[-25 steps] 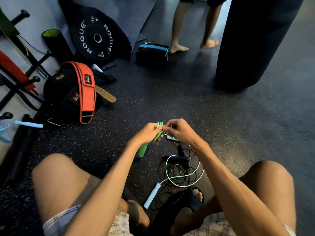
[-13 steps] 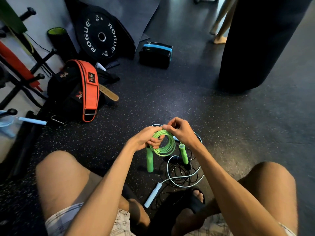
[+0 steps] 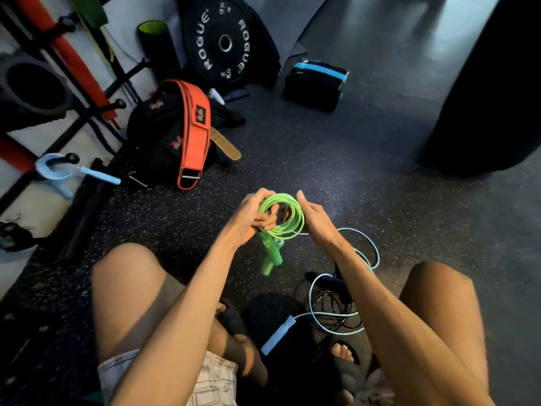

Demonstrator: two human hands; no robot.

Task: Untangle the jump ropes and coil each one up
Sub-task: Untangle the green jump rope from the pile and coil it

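Nearest the camera, the person sits on the speckled rubber floor [image 3: 336, 159] with knees apart. Between the feet lies the pale-blue jump rope [image 3: 316, 320], uncoiled, with one handle pointing toward the left leg. Its loose loops run over and around the black jump rope [image 3: 330, 306], which lies as a tangled heap and touches it.

Above these, clear of the floor, the green jump rope [image 3: 295, 218] is held as a tidy round coil, with both of its handles hanging close together beneath it. The left hand [image 3: 248, 218] grasps the coil's left side, its fingers [image 3: 268, 221] curled through the centre. The right hand [image 3: 317, 221] holds the right rim with the thumb raised alongside it; its fingers are mostly hidden behind the loops.

Farther left, an orange lifting belt [image 3: 194, 130] drapes over a black bag [image 3: 155, 142]. Beyond it, a black weight plate [image 3: 202, 39] marked ROGUE leans upright. A black-and-blue case [image 3: 316, 86] sits to the right of the plate. A dark punching bag [image 3: 491, 92] stands at far right.
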